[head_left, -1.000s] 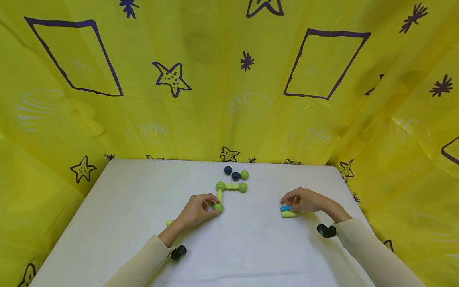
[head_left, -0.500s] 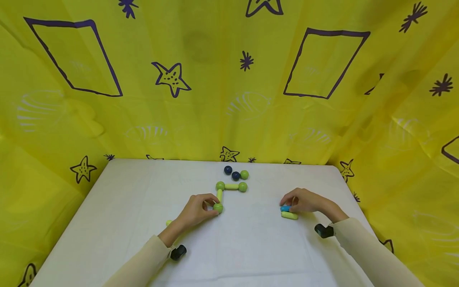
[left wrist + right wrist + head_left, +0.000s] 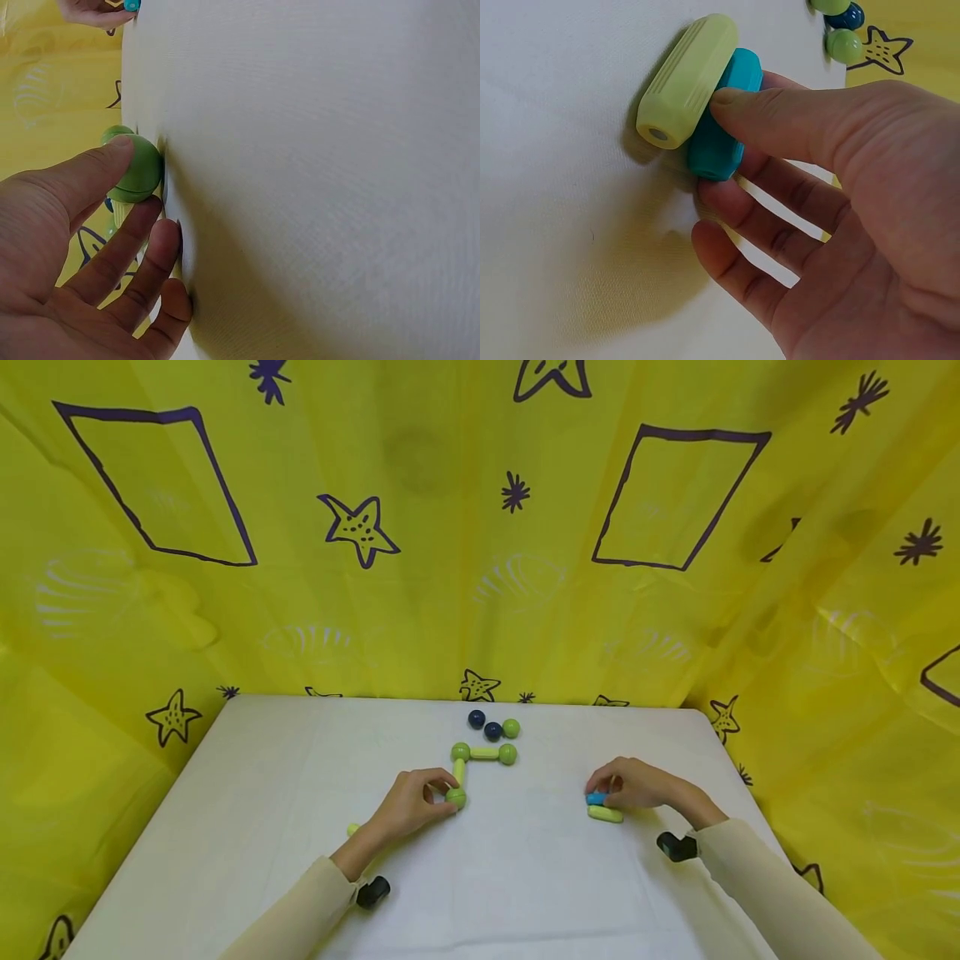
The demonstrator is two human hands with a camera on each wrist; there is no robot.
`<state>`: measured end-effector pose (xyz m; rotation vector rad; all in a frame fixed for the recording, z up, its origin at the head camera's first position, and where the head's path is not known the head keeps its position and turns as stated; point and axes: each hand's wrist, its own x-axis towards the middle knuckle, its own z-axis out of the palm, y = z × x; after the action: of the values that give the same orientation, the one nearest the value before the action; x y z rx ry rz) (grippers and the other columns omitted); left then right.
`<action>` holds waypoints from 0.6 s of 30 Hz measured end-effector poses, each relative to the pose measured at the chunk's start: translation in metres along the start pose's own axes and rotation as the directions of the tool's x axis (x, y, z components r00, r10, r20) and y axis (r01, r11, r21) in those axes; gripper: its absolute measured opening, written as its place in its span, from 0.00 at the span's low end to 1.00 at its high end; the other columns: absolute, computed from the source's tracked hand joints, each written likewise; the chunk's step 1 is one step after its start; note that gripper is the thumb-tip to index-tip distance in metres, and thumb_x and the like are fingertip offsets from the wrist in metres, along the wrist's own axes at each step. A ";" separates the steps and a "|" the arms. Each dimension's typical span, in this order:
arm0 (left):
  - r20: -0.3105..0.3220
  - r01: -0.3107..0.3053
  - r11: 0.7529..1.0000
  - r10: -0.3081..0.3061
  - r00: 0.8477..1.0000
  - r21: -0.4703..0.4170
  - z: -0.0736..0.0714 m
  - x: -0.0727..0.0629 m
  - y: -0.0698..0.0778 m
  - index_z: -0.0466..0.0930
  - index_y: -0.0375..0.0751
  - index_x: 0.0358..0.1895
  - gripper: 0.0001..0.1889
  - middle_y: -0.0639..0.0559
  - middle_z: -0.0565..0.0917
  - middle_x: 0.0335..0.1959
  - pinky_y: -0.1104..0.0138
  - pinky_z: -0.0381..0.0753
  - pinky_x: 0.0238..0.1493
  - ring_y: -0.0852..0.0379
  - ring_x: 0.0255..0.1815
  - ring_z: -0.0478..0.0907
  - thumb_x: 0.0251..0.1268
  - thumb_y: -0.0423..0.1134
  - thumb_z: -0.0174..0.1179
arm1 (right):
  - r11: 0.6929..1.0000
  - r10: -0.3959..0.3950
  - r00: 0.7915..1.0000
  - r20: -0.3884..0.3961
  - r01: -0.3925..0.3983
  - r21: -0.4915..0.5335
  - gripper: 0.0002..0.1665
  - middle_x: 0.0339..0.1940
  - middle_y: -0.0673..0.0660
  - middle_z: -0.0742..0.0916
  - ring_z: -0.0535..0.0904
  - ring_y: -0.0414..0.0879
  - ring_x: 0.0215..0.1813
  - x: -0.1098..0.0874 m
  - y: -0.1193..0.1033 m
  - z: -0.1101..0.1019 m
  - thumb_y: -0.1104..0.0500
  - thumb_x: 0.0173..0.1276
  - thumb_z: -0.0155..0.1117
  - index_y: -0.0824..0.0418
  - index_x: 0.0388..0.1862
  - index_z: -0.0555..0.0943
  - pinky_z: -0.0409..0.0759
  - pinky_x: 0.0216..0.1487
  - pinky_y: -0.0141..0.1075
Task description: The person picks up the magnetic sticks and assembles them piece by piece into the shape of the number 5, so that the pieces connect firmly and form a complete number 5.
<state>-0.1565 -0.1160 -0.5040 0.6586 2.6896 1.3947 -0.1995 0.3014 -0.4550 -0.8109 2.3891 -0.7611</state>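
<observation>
- Behind the table and at both sides, yellow cloth (image 3: 442, 443) with dark purple stars and box shapes
- Under everything, a white table (image 3: 555, 877), with its far left and far right corners in sight
- On both arms, pale sleeves (image 3: 288, 910)
- With the left hand (image 3: 412, 802), pinching a green ball (image 3: 456, 797), about midway between the table's left and right edges
- With the right hand (image 3: 641, 783), pinching a blue stick (image 3: 596, 798), closer to the table's right edge
- From the pinched ball toward the far edge, then toward the right edge, a bent shape (image 3: 461, 751) of sticks and balls
- On the wrists, black boxes (image 3: 372, 892)
- Just beside the blue stick, on the near-edge side, a yellow-green stick (image 3: 605, 814)
- Near the far edge, two dark blue balls (image 3: 476, 719) and a loose green ball (image 3: 512, 727)
</observation>
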 end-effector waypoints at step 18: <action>0.005 0.011 1.000 -0.011 1.000 -0.005 0.001 -0.001 0.001 0.88 0.47 0.44 0.12 0.53 0.89 0.36 0.69 0.72 0.29 0.61 0.25 0.72 0.57 0.35 0.77 | 0.998 -0.069 0.996 -0.060 0.070 0.006 0.13 0.44 0.51 0.89 0.82 0.44 0.45 -0.005 -0.014 -0.020 0.65 0.71 0.67 0.60 0.53 0.86 0.81 0.52 0.44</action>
<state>-0.1547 -0.1148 -0.5039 0.6456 2.6814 1.3948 -0.2025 0.3025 -0.4302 -0.8839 2.4198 -0.8328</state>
